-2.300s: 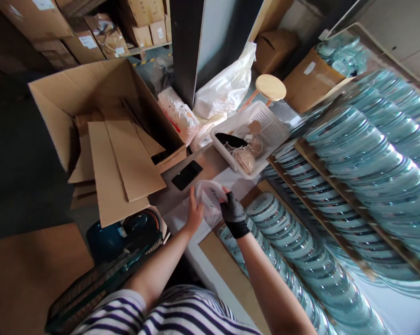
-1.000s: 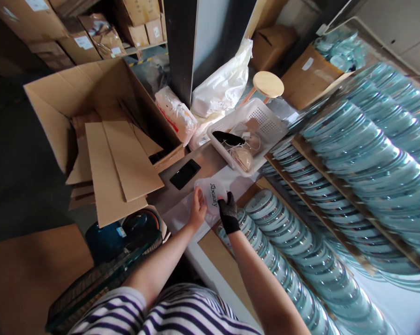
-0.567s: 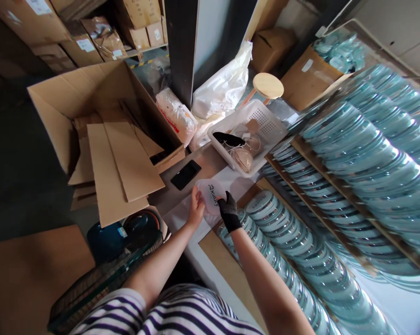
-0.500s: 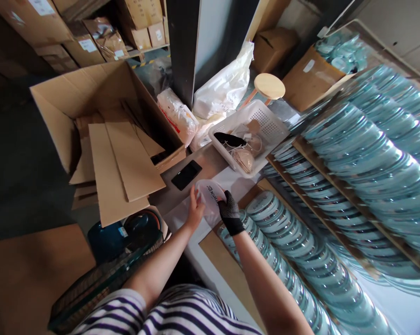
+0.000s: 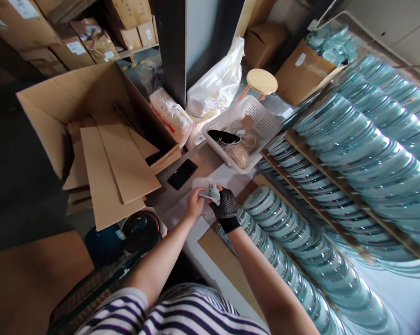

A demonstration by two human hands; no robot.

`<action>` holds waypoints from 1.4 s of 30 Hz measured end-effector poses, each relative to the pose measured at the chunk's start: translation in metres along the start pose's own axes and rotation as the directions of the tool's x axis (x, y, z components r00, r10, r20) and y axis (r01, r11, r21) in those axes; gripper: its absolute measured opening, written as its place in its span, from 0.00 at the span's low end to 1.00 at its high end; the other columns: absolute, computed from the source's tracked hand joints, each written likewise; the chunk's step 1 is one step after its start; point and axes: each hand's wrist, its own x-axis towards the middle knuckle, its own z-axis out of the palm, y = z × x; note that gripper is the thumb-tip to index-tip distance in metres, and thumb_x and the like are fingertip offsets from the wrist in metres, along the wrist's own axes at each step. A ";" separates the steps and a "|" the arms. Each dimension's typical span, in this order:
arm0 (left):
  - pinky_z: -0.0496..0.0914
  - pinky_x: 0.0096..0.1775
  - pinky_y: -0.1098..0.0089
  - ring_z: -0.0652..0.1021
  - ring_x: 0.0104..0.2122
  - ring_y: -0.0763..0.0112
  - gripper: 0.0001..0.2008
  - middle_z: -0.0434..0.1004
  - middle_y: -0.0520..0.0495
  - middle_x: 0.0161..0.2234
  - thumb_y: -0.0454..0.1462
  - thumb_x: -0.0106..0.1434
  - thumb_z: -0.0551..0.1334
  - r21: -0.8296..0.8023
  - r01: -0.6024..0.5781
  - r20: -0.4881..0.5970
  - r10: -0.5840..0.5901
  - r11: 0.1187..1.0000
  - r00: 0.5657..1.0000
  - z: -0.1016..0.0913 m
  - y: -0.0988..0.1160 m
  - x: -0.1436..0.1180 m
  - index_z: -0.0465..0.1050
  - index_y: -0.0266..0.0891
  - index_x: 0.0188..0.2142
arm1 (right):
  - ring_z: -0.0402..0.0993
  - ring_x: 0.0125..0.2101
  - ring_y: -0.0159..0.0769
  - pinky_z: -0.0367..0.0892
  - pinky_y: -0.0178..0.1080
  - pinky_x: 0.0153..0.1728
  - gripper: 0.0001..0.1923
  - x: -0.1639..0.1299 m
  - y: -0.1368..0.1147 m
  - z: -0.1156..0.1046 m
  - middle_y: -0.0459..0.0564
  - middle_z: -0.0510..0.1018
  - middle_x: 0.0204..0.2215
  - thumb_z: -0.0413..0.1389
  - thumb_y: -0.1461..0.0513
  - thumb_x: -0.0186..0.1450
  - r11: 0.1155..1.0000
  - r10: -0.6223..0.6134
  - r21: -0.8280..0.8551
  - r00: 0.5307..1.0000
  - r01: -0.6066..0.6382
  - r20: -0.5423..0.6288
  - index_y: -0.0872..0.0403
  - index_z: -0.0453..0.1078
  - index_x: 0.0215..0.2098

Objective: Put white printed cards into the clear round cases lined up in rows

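At the centre of the frame, the bare left hand [image 5: 195, 208] and the right hand [image 5: 225, 209], in a knitted black glove, both pinch a thin, translucent white pouch [image 5: 207, 190] with dark lettering, crumpled between the fingers. Just above lie a glossy black phone [image 5: 182, 174] and a perforated white plastic basket [image 5: 266, 123]; rows of round teal-rimmed discs [image 5: 349, 153] fill the right.

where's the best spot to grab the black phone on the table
Probably by its two long edges, from above. The phone lies flat and face up on the table, so only its thin sides offer a grip. Its long edges look bare: the cardboard sheets lie to one side, and the hands, left and right, holding the white pouch, to the other.
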 end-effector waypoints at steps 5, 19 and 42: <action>0.65 0.56 0.52 0.76 0.48 0.56 0.07 0.77 0.44 0.39 0.34 0.56 0.63 -0.008 0.079 -0.022 -0.079 0.997 0.997 0.001 0.006 0.007 0.74 0.41 0.36 | 0.76 0.43 0.47 0.70 0.46 0.47 0.15 0.013 -0.007 -0.013 0.57 0.81 0.42 0.56 0.59 0.62 0.969 0.145 0.165 0.967 -0.181 0.209 0.55 0.76 0.45; 0.77 0.45 0.55 0.82 0.42 0.52 0.15 0.83 0.45 0.32 0.45 0.49 0.73 -0.075 0.709 0.768 -0.414 0.701 0.489 0.050 0.078 -0.111 0.78 0.42 0.33 | 0.73 0.33 0.36 0.72 0.37 0.34 0.25 -0.181 -0.027 -0.168 0.50 0.78 0.33 0.55 0.44 0.62 0.241 0.588 0.893 0.790 -0.379 0.177 0.56 0.74 0.44; 0.74 0.42 0.63 0.81 0.37 0.55 0.24 0.83 0.38 0.34 0.49 0.47 0.75 0.436 0.433 0.893 -0.437 0.789 -0.105 0.294 0.115 -0.394 0.80 0.33 0.36 | 0.76 0.30 0.38 0.72 0.39 0.31 0.30 -0.542 0.140 -0.295 0.53 0.80 0.32 0.67 0.46 0.52 -0.116 0.751 0.950 0.600 -0.290 0.275 0.57 0.75 0.45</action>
